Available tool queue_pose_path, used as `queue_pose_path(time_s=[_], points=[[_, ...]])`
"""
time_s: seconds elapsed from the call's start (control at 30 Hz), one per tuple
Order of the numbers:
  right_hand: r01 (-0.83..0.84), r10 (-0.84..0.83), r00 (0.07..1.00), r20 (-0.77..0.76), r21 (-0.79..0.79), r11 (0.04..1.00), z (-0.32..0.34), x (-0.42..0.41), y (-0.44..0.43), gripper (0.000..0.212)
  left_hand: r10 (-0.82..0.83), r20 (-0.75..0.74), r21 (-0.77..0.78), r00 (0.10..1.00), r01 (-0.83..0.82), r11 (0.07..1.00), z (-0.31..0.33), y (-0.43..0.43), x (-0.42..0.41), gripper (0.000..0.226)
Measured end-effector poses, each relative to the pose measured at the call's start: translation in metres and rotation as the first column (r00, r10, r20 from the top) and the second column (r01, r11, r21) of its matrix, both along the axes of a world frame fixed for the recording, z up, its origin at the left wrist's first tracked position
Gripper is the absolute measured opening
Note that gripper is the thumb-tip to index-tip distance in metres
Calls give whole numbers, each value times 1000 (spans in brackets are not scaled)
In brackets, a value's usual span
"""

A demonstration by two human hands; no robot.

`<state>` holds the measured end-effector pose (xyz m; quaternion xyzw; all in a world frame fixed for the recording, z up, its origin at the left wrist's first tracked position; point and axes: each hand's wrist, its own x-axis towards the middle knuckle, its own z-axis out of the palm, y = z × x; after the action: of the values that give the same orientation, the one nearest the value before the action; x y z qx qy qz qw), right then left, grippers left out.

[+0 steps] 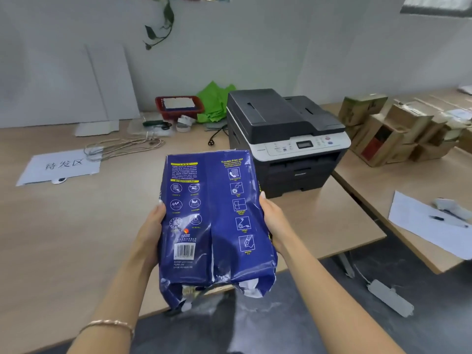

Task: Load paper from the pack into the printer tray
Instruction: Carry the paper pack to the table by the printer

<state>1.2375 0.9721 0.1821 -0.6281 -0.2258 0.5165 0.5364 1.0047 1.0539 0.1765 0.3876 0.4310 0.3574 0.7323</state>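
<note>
Both hands hold the blue paper pack (214, 221) up in the air between them, over the near edge of the counter (76, 226). The left hand (150, 233) clasps its left edge and the right hand (273, 221) its right edge, the fingers of each wrapped behind the pack and mostly hidden, thumbs showing at the sides. The wrapper's near end, below the fingers, is torn open and crumpled, with white showing through the tear. That open end points down toward the person, so I judge the main risk to be sheets sliding out of the tear onto the floor if the pack tips further or the side grip loosens. The wrapper is slick and slack, so a squeeze from the sides alone may also let the ream bow or shift inside it. The printer (286, 139) stands on the counter just beyond the right fingers, and its paper tray looks closed, at the bottom of its front. No hand is free to pull it out, so the pack would need setting down first.
</note>
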Motion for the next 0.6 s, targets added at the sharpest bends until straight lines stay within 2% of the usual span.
queue_pose_path(time_s=[0.33, 0.6], points=[[-289, 285, 957, -56, -60, 956, -22, 57, 76, 49, 221, -67, -56, 973, -224, 973, -23, 30, 42, 38], [-382, 369, 916, -157, -55, 923, -60, 70, 136, 43, 297, -98, -89, 950, -305, 948, -53, 73, 60, 41]])
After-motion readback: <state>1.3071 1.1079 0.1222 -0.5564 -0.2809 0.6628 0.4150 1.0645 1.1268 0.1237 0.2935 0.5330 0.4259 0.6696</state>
